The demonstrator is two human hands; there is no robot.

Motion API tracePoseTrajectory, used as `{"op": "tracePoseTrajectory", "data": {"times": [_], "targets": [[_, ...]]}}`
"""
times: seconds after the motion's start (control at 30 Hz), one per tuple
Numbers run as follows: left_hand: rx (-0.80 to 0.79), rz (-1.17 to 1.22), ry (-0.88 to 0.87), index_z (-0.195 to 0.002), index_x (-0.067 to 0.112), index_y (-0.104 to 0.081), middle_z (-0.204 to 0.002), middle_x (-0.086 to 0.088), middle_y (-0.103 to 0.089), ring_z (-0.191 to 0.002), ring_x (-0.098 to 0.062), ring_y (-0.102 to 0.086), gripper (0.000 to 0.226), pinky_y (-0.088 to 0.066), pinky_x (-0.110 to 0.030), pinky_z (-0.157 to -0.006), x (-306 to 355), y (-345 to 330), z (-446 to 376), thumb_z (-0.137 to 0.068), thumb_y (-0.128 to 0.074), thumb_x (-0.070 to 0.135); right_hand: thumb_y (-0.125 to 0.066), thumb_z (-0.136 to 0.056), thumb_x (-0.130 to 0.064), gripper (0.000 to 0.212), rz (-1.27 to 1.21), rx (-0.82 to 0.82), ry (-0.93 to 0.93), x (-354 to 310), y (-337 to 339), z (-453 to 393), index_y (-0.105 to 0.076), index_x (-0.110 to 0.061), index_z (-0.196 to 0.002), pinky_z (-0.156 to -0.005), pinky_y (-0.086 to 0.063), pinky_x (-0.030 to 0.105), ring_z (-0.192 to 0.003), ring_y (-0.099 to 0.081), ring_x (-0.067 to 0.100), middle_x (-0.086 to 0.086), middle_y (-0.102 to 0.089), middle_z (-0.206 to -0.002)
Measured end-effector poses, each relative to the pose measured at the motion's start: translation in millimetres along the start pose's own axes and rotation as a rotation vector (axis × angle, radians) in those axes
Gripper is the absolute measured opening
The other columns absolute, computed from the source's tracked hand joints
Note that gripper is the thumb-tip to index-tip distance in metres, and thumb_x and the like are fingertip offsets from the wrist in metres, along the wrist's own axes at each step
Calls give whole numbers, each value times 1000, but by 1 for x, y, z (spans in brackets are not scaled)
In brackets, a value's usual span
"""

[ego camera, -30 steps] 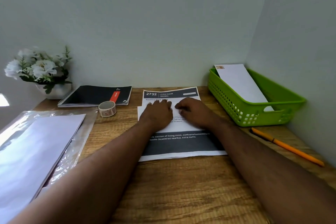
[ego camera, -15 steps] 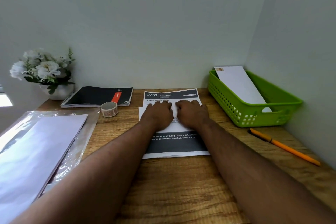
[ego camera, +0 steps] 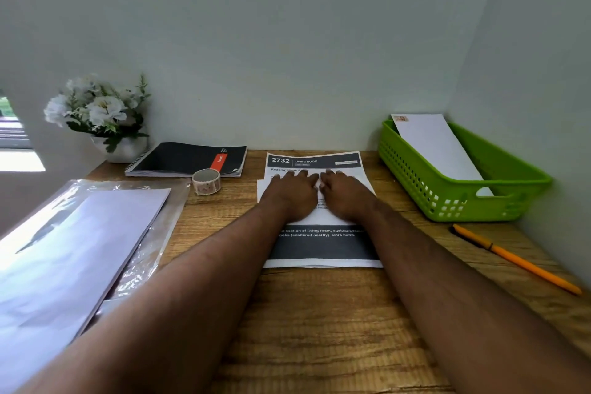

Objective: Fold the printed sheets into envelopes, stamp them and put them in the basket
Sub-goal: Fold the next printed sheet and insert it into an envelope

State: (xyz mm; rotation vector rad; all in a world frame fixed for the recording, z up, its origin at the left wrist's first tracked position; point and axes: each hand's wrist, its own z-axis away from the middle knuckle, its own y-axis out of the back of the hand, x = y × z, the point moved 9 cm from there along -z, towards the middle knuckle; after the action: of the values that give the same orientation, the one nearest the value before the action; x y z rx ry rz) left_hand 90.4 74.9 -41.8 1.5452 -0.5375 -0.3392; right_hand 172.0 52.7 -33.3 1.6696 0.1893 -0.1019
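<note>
Currently both my left hand (ego camera: pixel 292 198) and right hand (ego camera: pixel 347 198) lie flat, fingers straight, pressing the printed sheet (ego camera: pixel 323 246) on the surface (ego camera: pixel 319 329). Sheet judged light, limp, easily creased; best pinched at its near edge.
</note>
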Motion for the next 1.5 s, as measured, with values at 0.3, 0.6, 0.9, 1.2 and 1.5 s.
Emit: {"op": "tracePoseTrajectory", "data": {"times": [0.3,0.6,0.9,1.2,1.5], "targets": [[-186,9,85,-155,24,-3,-163,1,4,-149,-21,1,55,4,-61,-114,-23,1,15,-104,-14,42,-25,-103,-25,47,30,-52,-30,2,-3,1,-28,-8,-148,-116,-21,44,-142,-26,26,10,-25,-156],[18,-1,171,-154,13,-15,-159,-8,-22,-148,-25,-14,54,4,-53,-118,-28,22,45,-102,-27,24,-27,-102,-25,45,59,39,6,0,4,5,-34,-7,-143,-114,-24,45,-138,-32,27,12,-32,-152],[457,140,447,-104,19,-70,-101,-5,-71,-85,-22,-67,20,-57,-39,-76,-130,144,139,-90,-56,24,-38,-102,-30,43,-152,289,402,-118,49,53,-43,-13,-141,-110,-14,20,-140,-32,17,4,-39,-150],[14,-184,623,-60,15,-50,-66,-1,-54,-68,-19,-54,57,-43,-28,-59,-205,92,201,-68,-69,68,-36,-100,-45,54,-124,-150,609,-170,-15,67,-31,-22,-148,-112,-17,23,-143,-21,7,-5,-26,-156],[71,64,649,-84,3,-60,-80,-9,-62,-67,-23,-63,38,-52,-29,-57,-196,104,207,-84,-68,40,-40,-96,-51,55,-297,-153,527,-160,-13,62,-37,-28,-145,-108,-26,21,-137,-33,7,-7,-33,-153]]}}
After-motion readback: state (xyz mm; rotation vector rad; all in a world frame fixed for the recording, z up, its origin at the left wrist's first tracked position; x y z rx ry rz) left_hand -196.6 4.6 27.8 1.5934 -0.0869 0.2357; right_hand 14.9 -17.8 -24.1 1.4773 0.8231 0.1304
